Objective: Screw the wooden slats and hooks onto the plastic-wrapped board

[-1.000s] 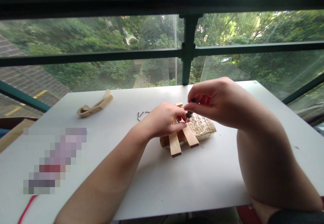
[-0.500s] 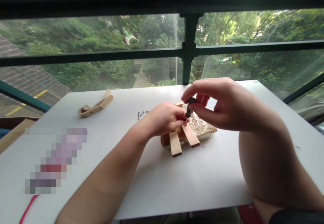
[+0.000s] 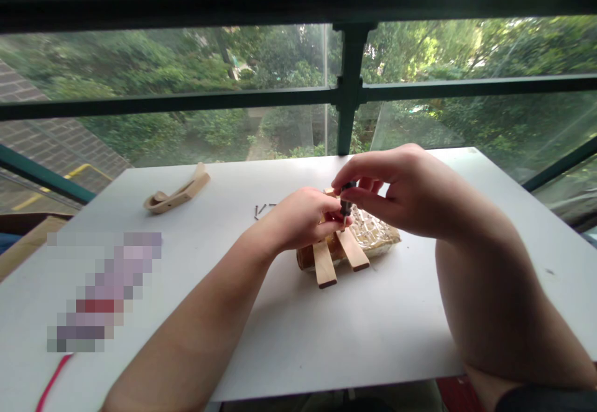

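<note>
My right hand pinches the dark handle of a short screwdriver between thumb and fingers, its shaft pointing down. The tip meets the upper part of a wooden slat. Closed around the wood right beside that tip is my left hand; whether its fingers also hold a screw is hidden. A second wooden slat lies to the left, and both slope toward me. They rest across a tape-wrapped brown bundle. Behind my left wrist several dark screws are scattered.
A curved wooden piece lies at the back left of the white table. Nearer me on the left is a blurred-out purple object with a red cord. Green window bars stand behind the table; a cardboard box is at far left.
My right hand has turned slightly, and the screwdriver now stands more upright and a little further left. My left hand keeps its hold on the wood.
</note>
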`<state>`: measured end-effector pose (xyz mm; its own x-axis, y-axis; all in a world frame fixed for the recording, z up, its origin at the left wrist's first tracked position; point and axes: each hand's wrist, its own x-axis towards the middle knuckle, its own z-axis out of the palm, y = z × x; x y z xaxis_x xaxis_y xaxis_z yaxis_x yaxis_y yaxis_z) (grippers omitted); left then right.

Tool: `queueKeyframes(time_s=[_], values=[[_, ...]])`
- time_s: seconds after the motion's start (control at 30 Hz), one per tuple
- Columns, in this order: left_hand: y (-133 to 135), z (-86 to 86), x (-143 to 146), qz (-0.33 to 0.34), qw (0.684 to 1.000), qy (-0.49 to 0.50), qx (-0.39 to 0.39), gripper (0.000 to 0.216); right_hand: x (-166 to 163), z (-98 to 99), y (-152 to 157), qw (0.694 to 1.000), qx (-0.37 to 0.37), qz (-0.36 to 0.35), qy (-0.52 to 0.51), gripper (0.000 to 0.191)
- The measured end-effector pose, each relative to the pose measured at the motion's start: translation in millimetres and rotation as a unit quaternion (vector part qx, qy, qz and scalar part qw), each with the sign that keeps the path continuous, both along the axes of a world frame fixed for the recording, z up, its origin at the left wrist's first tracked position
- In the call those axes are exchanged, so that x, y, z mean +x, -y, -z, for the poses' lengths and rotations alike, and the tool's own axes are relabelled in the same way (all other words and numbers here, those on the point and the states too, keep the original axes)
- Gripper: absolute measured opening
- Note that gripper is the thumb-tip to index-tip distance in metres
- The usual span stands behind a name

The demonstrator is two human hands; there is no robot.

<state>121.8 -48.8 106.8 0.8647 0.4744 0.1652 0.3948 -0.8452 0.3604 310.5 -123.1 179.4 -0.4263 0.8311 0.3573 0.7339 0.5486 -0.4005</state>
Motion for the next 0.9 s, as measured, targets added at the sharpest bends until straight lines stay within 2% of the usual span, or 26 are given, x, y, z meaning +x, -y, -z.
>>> queueKeyframes(time_s=[0.37,0.57,0.7,0.9], values=[[2.0,-3.4,1.3,-0.005,1.0,-0.007,0.013,0.017,-2.6,5.3,-4.3,1.0,0.023,0.011,-0.018,0.004],[4.3,-5.8,-0.4,0.001,1.0,-0.003,-0.013,0.017,-4.2,5.9,-4.9,0.999,0.022,0.032,-0.024,0.009],[3.1,-2.6,-1.9,-0.007,0.998,0.033,-0.052,0.014,-4.8,4.3,-2.4,0.999,0.022,0.045,-0.012,0.011],[-0.4,1.9,-1.1,-0.023,0.997,0.057,-0.053,0.008,-5.3,5.8,-4.2,0.997,0.053,0.049,0.02,0.014]])
